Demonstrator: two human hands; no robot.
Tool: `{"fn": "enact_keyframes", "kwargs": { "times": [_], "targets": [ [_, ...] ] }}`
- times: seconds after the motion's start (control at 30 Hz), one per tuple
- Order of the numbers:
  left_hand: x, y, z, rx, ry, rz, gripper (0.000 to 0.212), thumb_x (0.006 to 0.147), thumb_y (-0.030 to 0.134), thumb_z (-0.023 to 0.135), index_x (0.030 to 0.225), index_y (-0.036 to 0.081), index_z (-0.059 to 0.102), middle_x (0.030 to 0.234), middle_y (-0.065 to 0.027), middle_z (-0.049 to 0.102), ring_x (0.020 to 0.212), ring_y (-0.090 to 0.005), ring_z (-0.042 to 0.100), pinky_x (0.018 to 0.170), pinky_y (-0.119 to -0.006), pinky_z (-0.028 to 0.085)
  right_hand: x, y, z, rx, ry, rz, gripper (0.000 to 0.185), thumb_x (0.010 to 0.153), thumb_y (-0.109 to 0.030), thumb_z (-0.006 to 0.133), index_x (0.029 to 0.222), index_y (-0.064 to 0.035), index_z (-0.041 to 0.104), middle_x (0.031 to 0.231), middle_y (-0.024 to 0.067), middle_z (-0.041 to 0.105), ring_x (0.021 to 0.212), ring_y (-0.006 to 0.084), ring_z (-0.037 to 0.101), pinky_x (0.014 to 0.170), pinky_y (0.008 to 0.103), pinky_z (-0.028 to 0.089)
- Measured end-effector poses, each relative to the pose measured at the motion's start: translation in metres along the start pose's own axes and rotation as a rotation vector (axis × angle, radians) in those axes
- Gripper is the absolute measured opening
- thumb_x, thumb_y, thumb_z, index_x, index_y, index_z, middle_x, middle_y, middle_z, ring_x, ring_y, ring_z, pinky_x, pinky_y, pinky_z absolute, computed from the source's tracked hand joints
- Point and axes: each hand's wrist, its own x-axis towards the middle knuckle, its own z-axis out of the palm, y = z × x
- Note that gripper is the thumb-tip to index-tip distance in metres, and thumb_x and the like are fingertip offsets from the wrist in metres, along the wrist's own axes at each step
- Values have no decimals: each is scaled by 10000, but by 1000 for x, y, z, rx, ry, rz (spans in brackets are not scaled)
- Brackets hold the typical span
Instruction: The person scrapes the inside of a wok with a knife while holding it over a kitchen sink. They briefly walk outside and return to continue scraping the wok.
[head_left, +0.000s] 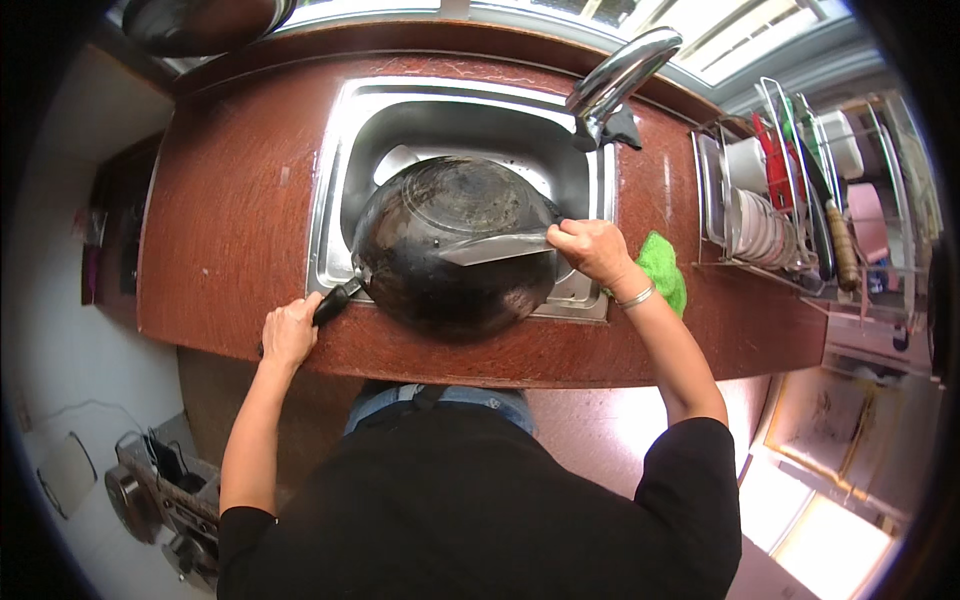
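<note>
A blackened wok (457, 277) lies bottom up over the stainless steel sink (326, 187), its near edge reaching over the counter. My left hand (291, 330) is closed round the wok's black handle (335, 301) at the counter's front edge. In my right hand (589, 246) is a flat, pointed metal blade (502, 249), which lies over the wok's underside; its handle is hidden in my fist, so I cannot tell the exact tool. A pale object (395, 163), partly hidden, is in the sink behind the wok.
A chrome faucet (626, 71) arches at the sink's back right. A green cloth (660, 274) lies beside my right wrist. Farther right, a wire dish rack (701, 195) holds bowls, plates and knives. A dark pan (202, 26) is at the back left.
</note>
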Motion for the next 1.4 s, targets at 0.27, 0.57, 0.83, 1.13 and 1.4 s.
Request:
{"fn": "enact_keyframes", "kwargs": {
  "times": [0.27,0.57,0.83,1.13,1.4],
  "targets": [
    [-6,2,-3,41,-9,-24,368,725,22,685,1059,145,590,843,-141,667,786,-381,662,687,-483,539,-1,34,14,24,29,-13,94,803,-118,594,873,-168,556,696,28,583,609,197,650,478,354,506],
    [-9,4,6,69,11,-67,420,718,34,706,1106,146,590,896,-143,676,821,-377,663,710,-483,534,-8,25,17,36,112,-119,112,790,-118,577,888,-166,554,691,3,579,589,192,640,494,319,500],
    [-10,0,8,87,-27,-32,436,713,50,724,1117,138,587,921,-135,681,837,-370,666,711,-471,537,-6,15,12,114,130,-183,112,792,-120,584,898,-144,556,675,9,526,605,178,617,502,325,500],
    [-7,-2,8,73,-24,-29,423,713,38,719,1106,127,588,934,-141,682,856,-370,665,723,-474,542,-6,47,33,63,144,-19,117,802,-100,572,904,-155,559,685,26,561,600,215,631,495,345,504],
    [-7,0,5,61,0,-4,414,711,25,708,1094,128,587,920,-148,684,839,-374,665,714,-480,540,-7,29,22,81,139,-146,118,801,-109,577,895,-174,549,689,4,573,607,183,644,496,326,500]
  ]
}}
